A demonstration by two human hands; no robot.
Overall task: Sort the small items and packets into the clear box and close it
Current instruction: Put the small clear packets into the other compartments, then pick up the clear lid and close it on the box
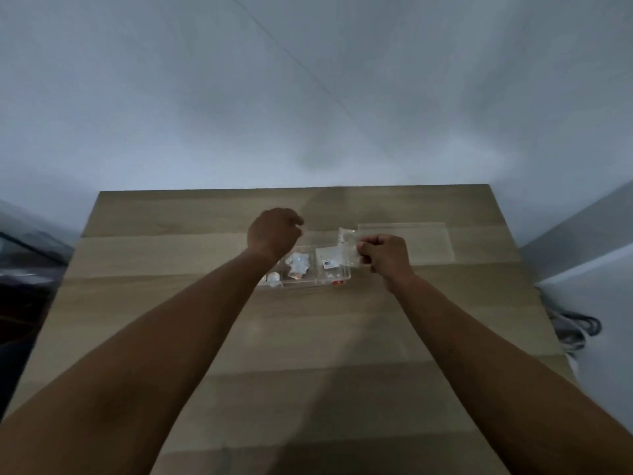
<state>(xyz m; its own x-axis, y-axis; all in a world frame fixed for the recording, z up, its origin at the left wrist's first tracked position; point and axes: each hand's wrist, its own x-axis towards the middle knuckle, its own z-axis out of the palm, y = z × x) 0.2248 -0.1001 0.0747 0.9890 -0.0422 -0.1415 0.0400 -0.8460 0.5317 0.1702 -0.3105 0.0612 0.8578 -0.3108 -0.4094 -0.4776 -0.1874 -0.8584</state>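
A clear compartmented box (337, 278) sits mid-table with small pale items (298, 265) and a flat packet with a label (327, 260) inside it. My right hand (387, 257) pinches a clear plastic packet (347, 246) above the box's right compartment. My left hand (274, 233) hovers over the box's left end, fingers curled in; nothing shows in it. The box's clear lid (411, 240) lies flat on the table behind and to the right of the box.
The wooden table (308, 337) stands against a pale wall. Grey cables (575, 329) lie past its right edge. A dark object (24, 255) sits beyond the left edge.
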